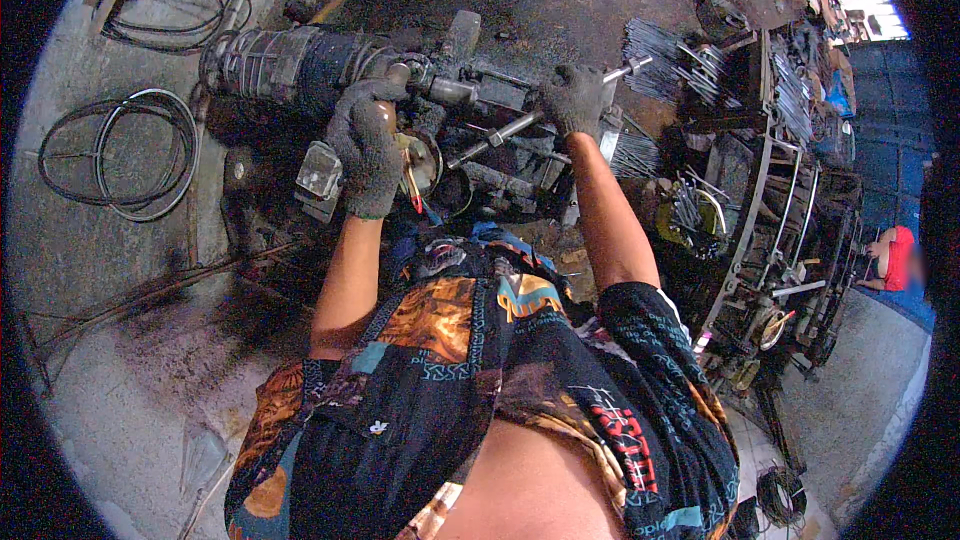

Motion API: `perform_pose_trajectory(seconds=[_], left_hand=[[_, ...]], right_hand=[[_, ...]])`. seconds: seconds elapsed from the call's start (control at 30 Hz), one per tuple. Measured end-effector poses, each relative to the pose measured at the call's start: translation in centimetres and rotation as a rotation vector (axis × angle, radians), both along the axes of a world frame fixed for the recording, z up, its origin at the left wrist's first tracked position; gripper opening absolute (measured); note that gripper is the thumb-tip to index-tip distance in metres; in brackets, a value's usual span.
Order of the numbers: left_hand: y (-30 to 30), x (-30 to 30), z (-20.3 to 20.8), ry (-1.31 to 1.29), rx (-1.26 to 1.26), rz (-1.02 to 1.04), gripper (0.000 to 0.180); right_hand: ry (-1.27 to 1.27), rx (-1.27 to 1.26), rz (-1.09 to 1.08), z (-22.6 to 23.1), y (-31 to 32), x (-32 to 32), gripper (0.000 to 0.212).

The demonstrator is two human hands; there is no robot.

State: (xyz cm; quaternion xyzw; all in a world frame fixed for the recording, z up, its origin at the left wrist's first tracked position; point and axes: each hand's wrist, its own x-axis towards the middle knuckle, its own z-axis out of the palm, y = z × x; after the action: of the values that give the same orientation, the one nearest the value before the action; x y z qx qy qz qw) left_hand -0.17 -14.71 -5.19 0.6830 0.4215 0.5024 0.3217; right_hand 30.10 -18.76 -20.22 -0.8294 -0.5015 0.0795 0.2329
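Note:
My left hand (pixel 366 145), in a grey work glove, is closed around a knob or lever on a dark, greasy machine (pixel 300 65) with a round motor body. My right hand (pixel 577 100), also gloved, grips a long steel rod (pixel 520 125) that runs as a handle from the machine's middle up to the right. A small round metal dish (pixel 425 162) sits just right of my left hand. A clear square block (pixel 320 175) sits at the left hand's lower left.
Coils of black wire (pixel 120 145) lie on the concrete floor at left. Bundles of cut steel rods (pixel 655 55) and bent wire frames on a rack (pixel 775 190) stand at right. Other people sit at the top right and far right.

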Motion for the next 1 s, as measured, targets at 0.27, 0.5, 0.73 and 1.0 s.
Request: perform_pose_trajectory(seconds=[0.27,0.5,0.73,1.0], left_hand=[[-0.2,-0.1,0.2,-0.035,-0.015,-0.009,0.049],[-0.1,0.0,0.5,-0.031,-0.013,-0.029,0.045],[0.2,-0.2,-0.4,-0.04,-0.04,-0.018,0.045],[0.0,0.0,-0.2,0.036,0.037,0.012,0.051]], right_hand=[[0.047,0.016,-0.022,1.4,-0.3,-0.6,0.032],[0.036,0.056,0.0,0.5,-0.3,0.1,0.032],[0.068,0.006,-0.037,0.1,-0.4,0.2,0.032],[0.088,-0.031,-0.037,0.3,-0.4,0.6,0.032]])
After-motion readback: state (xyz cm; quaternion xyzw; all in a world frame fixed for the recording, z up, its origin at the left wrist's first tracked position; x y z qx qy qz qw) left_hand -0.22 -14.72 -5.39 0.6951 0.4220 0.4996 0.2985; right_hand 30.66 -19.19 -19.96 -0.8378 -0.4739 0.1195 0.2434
